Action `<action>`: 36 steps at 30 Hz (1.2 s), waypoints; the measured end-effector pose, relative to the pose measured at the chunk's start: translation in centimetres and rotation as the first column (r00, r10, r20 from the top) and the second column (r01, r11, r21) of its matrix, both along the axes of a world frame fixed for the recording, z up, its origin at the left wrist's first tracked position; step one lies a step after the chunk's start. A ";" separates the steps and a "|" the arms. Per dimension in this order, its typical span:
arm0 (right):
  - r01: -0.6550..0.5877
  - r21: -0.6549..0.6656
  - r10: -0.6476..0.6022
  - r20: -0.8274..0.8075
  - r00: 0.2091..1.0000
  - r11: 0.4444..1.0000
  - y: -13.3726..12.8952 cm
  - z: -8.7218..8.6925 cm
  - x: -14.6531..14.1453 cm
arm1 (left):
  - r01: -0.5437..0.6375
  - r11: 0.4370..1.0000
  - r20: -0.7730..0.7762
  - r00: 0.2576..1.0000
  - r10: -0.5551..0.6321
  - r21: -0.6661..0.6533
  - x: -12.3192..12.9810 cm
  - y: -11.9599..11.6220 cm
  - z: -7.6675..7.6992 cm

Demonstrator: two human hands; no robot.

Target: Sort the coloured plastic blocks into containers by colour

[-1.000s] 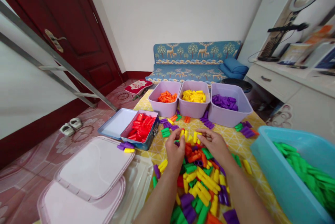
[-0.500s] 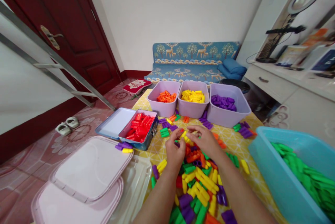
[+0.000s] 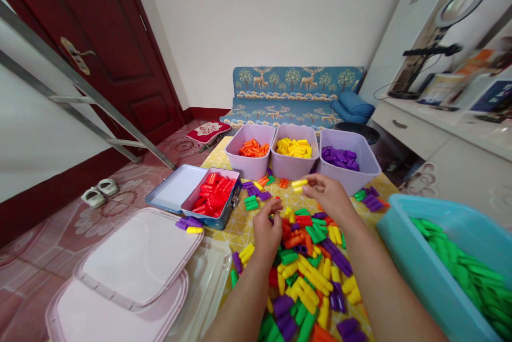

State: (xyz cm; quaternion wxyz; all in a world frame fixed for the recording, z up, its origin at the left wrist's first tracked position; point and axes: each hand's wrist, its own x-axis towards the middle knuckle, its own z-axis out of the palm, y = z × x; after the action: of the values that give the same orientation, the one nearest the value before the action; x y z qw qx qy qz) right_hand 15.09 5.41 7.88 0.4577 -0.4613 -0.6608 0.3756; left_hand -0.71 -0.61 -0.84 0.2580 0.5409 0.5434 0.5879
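My right hand point(image 3: 328, 196) pinches a yellow plastic tube piece point(image 3: 299, 184) in front of the middle lilac bin point(image 3: 295, 167). That bin holds yellow pieces point(image 3: 294, 148). Over the left side of a mixed pile of tube pieces point(image 3: 306, 278) is my left hand point(image 3: 267, 227), its fingers curved and parted from the thumb. No piece is plainly seen in its grasp; a bit of purple shows in the gap. The pile mixes yellow, green, purple, orange and red pieces on a yellow patterned tablecloth point(image 3: 244, 232).
Beside the middle bin stand lilac bins with orange pieces point(image 3: 254, 148) and purple pieces point(image 3: 340, 158). An open tin point(image 3: 224, 221) of red pieces is at left, near pale lids point(image 3: 136, 256). A turquoise tub point(image 3: 416, 262) of green pieces is at right.
My right hand has moved up and away from my left hand, carrying the yellow piece toward the middle bin. My left hand has stayed nearly in place, parted from that piece.
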 end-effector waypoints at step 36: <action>-0.036 0.051 0.027 0.178 0.984 0.998 -4.5 -8.7 -0.2 | 0.156 0.980 -0.277 0.943 -0.184 -0.123 -0.3 -0.1 0.2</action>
State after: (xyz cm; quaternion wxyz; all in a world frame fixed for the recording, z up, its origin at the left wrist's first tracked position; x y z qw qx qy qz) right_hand 14.88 0.87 -0.77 0.4033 -0.4699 -0.7161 0.3221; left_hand -0.98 -0.75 -0.62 0.2529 0.6518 0.5549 0.4509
